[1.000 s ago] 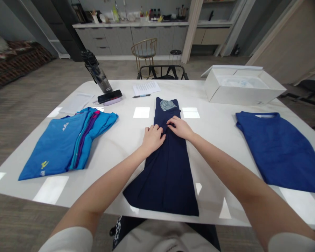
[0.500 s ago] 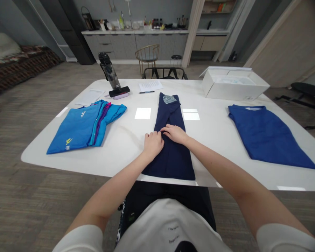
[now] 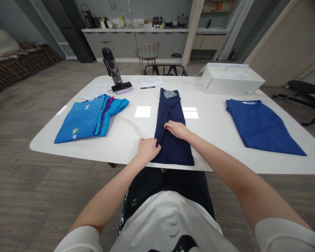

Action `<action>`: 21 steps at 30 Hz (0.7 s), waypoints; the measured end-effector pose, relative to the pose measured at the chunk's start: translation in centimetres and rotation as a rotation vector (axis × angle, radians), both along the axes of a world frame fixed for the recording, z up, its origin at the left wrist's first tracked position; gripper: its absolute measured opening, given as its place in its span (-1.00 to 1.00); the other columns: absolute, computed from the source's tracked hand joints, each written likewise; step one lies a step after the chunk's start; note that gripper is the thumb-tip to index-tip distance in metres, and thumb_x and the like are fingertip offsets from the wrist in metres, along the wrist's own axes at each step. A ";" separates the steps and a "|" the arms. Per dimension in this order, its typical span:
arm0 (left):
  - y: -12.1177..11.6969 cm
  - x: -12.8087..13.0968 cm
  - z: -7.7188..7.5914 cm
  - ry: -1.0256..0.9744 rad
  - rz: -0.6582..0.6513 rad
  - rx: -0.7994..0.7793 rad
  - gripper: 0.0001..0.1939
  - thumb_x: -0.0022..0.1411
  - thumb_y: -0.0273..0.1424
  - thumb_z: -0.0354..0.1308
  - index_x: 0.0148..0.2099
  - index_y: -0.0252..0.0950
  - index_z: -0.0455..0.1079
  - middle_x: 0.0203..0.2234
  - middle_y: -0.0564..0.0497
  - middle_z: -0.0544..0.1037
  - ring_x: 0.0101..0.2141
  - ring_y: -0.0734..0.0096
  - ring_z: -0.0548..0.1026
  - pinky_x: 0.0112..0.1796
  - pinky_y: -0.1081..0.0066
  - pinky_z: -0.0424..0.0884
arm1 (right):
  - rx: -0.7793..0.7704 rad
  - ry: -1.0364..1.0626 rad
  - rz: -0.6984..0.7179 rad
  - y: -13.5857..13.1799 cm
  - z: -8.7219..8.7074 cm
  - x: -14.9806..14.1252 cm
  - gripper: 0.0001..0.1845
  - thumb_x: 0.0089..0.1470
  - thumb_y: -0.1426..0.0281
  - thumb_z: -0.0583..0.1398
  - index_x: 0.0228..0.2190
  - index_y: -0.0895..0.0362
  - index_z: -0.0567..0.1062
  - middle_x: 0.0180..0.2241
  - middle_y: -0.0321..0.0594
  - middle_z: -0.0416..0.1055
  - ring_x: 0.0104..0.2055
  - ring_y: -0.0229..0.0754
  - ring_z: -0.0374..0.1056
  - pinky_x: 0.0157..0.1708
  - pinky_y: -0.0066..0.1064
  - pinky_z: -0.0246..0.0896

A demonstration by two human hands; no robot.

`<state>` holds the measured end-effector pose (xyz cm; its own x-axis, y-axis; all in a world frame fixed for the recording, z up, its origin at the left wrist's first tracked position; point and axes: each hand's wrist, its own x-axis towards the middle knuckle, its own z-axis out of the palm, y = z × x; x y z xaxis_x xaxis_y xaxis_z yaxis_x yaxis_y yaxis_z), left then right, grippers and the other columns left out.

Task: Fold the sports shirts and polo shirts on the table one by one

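Observation:
A dark navy garment (image 3: 177,148), folded into a long narrow strip, lies on the white table in front of me, with a pale patterned patch at its far end. My left hand (image 3: 147,150) grips its left edge near the front. Farther up the cloth, my right hand (image 3: 177,129) pinches a raised fold between thumb and fingers. Between the two hands the cloth edge is slightly lifted. To the left lies a pile of folded blue shirts (image 3: 81,120), with purple and pink edges showing. A folded royal-blue shirt (image 3: 262,127) lies on the right.
A white open box (image 3: 225,84) stands at the table's (image 3: 212,140) back right. At the back left are a black handheld vacuum (image 3: 114,70), papers (image 3: 93,92) and a pen (image 3: 147,87). Behind the table are a chair (image 3: 147,52) and a kitchen counter (image 3: 136,30).
My left hand has moved down the garment's left edge, toward me. My right hand has stayed near mid-cloth, where a fold is now lifted. The view has shifted slightly.

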<state>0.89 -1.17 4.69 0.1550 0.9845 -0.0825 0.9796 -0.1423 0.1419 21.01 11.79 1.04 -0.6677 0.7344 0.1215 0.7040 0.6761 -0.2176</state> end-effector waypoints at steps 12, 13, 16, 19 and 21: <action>-4.3 2.5 -2.6 -0.436 -0.107 0.302 -0.87 0.39 -0.44 0.12 -0.07 -0.22 0.48 -0.20 -0.03 0.56 -0.16 0.29 0.54 -0.09 0.30 0.43 | -0.006 0.124 0.116 -6.8 0.4 2.0 -0.74 0.37 0.30 0.11 -0.06 0.02 0.58 -0.15 -0.16 0.48 -0.11 -0.10 0.44 -0.14 -0.33 0.28; -4.5 2.8 -3.1 -0.430 -0.127 0.311 -0.86 0.39 -0.45 0.13 -0.06 -0.22 0.48 -0.21 -0.03 0.56 -0.15 0.28 0.53 -0.08 0.28 0.42 | -0.008 0.133 0.113 -7.4 0.2 2.3 -0.73 0.37 0.28 0.11 -0.08 0.03 0.59 -0.16 -0.15 0.48 -0.12 -0.10 0.45 -0.13 -0.33 0.28; -5.1 3.3 -4.2 -0.397 -0.162 0.322 -0.86 0.41 -0.41 0.12 -0.04 -0.23 0.47 -0.21 -0.03 0.57 -0.15 0.25 0.50 -0.10 0.24 0.38 | -0.016 0.149 0.120 -8.8 -0.5 3.1 -0.70 0.38 0.25 0.11 -0.01 0.03 0.57 -0.13 -0.14 0.49 -0.12 -0.10 0.45 -0.10 -0.31 0.29; -6.1 3.1 -4.5 -0.364 -0.153 0.305 -0.86 0.43 -0.35 0.11 -0.03 -0.23 0.44 -0.19 -0.03 0.58 -0.15 0.24 0.49 -0.11 0.23 0.34 | -0.034 0.166 0.135 -9.7 -0.8 3.3 -0.67 0.38 0.25 0.10 0.04 0.02 0.56 -0.12 -0.15 0.49 -0.11 -0.11 0.46 -0.07 -0.32 0.29; -6.7 2.7 -4.3 -0.333 -0.122 0.283 -0.89 0.40 -0.37 0.15 -0.05 -0.22 0.42 -0.18 -0.03 0.57 -0.13 0.23 0.50 -0.11 0.23 0.33 | -0.052 0.165 0.145 -10.1 -0.7 3.1 -0.67 0.39 0.24 0.10 0.04 0.00 0.57 -0.14 -0.16 0.49 -0.11 -0.12 0.46 -0.09 -0.33 0.29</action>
